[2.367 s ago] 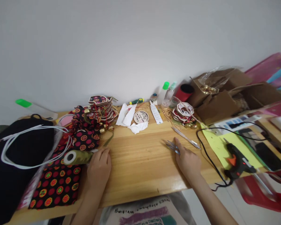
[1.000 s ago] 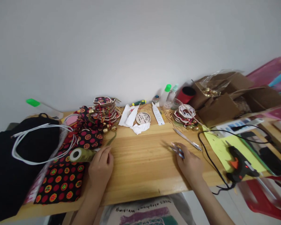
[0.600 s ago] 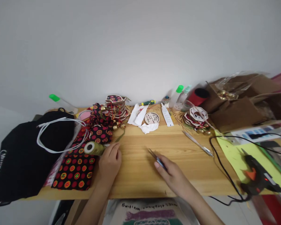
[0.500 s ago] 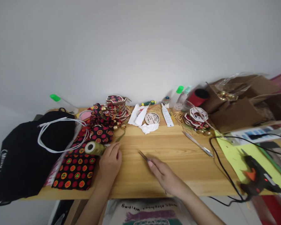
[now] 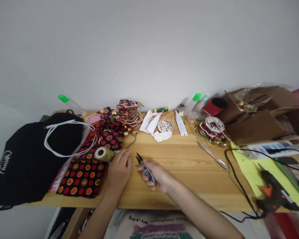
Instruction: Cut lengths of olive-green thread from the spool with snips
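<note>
Wooden tabletop against a pale grey wall. Far left: black fabric bag with white lettering, loop of white cable lying across it. Back edge, left to right: stack of patterned, white-edged ornaments; crumpled white tissue; round pale wooden disc with dark drawing and lettering, beside the tissue; green-and-yellow handle behind; white printed tube; clear bottle with green cap; red cylinder with black end. Second ornament stack, octagonal top. Slim silver pen-like tool lies diagonally in front. Right: brown cardboard box; yellow paper; black glue gun with orange trigger, small red light showing.
</note>
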